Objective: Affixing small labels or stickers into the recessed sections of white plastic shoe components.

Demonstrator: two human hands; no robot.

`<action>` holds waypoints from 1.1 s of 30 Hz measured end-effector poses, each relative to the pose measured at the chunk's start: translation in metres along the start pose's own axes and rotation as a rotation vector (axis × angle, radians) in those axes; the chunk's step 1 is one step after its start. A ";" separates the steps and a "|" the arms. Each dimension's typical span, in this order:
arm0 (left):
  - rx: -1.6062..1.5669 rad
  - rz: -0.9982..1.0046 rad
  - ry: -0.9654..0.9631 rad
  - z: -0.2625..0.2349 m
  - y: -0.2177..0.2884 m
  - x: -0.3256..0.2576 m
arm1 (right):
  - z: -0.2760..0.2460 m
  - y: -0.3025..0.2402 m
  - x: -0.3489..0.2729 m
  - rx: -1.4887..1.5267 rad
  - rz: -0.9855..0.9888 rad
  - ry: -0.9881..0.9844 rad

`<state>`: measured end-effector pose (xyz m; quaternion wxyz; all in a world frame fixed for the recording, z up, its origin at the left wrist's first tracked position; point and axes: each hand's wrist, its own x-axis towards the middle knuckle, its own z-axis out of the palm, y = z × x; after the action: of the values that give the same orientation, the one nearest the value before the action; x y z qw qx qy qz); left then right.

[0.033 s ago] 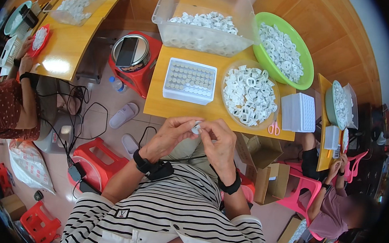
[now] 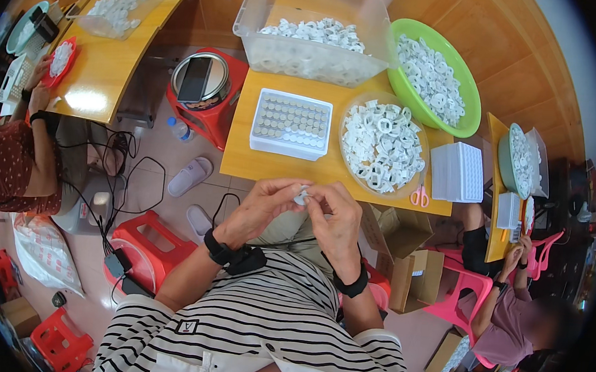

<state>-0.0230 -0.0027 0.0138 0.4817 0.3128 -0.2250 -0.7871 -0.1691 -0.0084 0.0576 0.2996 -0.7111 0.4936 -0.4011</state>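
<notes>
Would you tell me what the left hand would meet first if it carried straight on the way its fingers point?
The left hand points right, so it would probably first meet the small white part pinched between both hands, then the right hand.

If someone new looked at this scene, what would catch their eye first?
Probably the bright green bowl of white rings at the table's far right corner. Next, near the table's front edge, the left hand and right hand pinch a small white piece together.

Two hands, one tray, two slippers (pale), one scissors
</notes>
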 end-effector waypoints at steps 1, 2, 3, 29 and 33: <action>0.081 0.039 -0.003 0.002 0.000 0.000 | 0.002 0.000 -0.001 0.024 0.029 0.021; 0.162 0.078 -0.005 0.003 -0.001 0.000 | 0.003 0.000 -0.002 0.048 0.058 0.043; 0.162 0.078 -0.005 0.002 -0.001 0.000 | 0.004 0.001 -0.003 0.048 0.058 0.043; 0.526 0.346 0.119 0.007 -0.013 0.004 | 0.008 0.024 -0.013 0.796 0.577 0.045; 0.528 0.373 0.154 0.009 -0.014 0.002 | 0.011 0.027 -0.015 0.791 0.557 0.035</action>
<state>-0.0392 0.0018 0.0104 0.5354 0.4389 -0.4373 -0.5740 -0.1751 -0.0030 0.0258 0.6347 -0.3765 0.4799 -0.4744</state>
